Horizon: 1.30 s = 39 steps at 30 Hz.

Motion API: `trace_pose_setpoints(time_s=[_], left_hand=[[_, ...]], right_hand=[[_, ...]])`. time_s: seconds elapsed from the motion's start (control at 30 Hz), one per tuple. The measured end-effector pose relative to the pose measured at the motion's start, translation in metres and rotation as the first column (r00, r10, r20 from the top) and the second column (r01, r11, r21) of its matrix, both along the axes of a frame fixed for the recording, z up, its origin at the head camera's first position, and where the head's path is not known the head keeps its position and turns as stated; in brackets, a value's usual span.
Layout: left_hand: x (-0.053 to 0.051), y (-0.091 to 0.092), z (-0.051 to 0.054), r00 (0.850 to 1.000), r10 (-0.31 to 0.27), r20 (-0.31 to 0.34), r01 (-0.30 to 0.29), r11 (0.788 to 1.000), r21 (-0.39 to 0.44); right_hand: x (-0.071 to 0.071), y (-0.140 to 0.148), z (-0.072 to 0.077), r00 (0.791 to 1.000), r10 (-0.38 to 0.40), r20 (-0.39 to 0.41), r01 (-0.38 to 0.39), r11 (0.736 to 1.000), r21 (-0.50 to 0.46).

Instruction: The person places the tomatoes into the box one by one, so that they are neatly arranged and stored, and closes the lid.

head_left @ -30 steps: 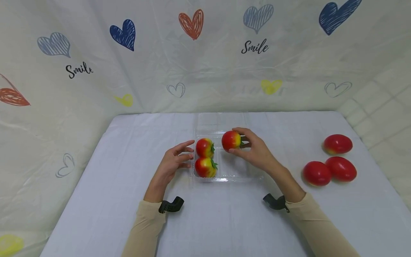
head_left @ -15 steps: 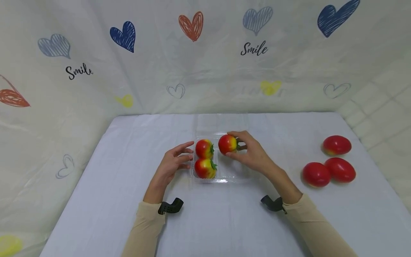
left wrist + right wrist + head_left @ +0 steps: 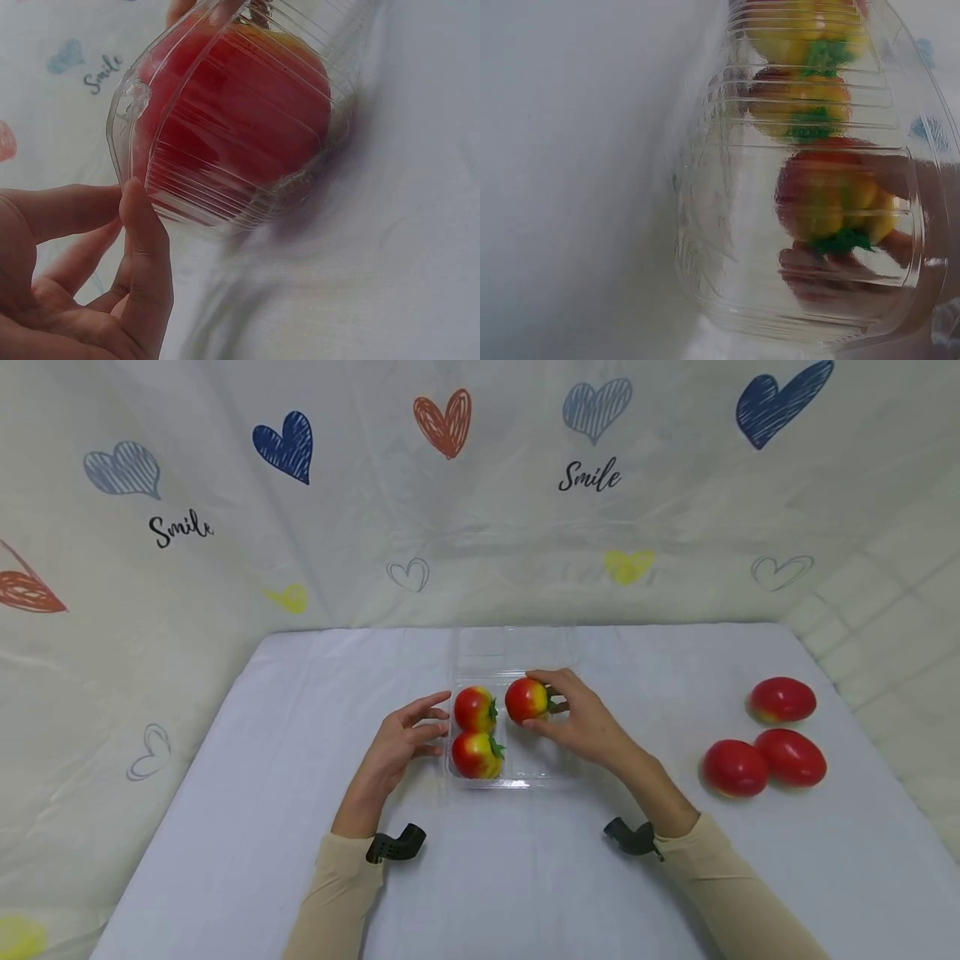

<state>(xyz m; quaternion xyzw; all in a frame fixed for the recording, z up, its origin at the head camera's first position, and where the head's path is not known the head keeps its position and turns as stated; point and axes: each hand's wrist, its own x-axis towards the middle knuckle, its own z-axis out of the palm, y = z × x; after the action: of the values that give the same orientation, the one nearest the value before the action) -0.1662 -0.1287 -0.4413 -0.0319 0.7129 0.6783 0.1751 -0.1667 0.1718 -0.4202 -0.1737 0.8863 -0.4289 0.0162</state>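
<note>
A clear plastic clamshell box (image 3: 540, 764) lies opened on the table, its lid (image 3: 517, 646) folded back. Two red-and-yellow tomatoes with green calyxes sit along its left side: a rear tomato (image 3: 474, 709) and a front tomato (image 3: 476, 755). My right hand (image 3: 581, 718) grips a third tomato (image 3: 522, 700) between thumb and fingers, over the box's rear part; the right wrist view shows this held tomato (image 3: 829, 191) through the clear wall. With loosely extended fingers, my left hand (image 3: 401, 739) touches the box's left rim; the left wrist view shows the fingertips (image 3: 136, 196) against that rim.
Three more red fruits lie on the table at the right: one at the back (image 3: 782, 699) and a touching front pair, the left fruit (image 3: 735, 767) and the right fruit (image 3: 791, 757). A heart-printed curtain (image 3: 480, 527) hangs behind the white tabletop (image 3: 300, 727).
My right hand has carried its tomato a little left and toward me, closer to the two tomatoes in the box. The left hand stays at the box's left rim.
</note>
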Motion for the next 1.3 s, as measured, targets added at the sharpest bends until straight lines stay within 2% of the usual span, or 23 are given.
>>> trace_pose_setpoints(time_s=[0.33, 0.6, 1.1, 1.3], left_hand=[[0.001, 0.000, 0.003, 1.000, -0.008, -0.006, 0.008, 1.000, 0.007], [0.001, 0.000, 0.003, 1.000, -0.012, -0.007, 0.012, 1.000, 0.011], [0.001, 0.001, 0.004, 1.000, -0.011, -0.016, 0.011, 1.000, 0.009], [0.000, 0.001, 0.002, 1.000, -0.006, -0.012, 0.006, 1.000, 0.013]], right_hand=[[0.003, -0.005, 0.006, 1.000, -0.002, -0.006, 0.002, 1.000, 0.028], [0.001, -0.008, 0.006, 1.000, -0.003, 0.017, 0.002, 0.998, 0.058], [-0.003, -0.011, 0.005, 1.000, -0.001, 0.008, -0.001, 0.992, 0.125], [-0.002, -0.012, 0.003, 1.000, -0.006, 0.026, 0.002, 0.989, 0.147]])
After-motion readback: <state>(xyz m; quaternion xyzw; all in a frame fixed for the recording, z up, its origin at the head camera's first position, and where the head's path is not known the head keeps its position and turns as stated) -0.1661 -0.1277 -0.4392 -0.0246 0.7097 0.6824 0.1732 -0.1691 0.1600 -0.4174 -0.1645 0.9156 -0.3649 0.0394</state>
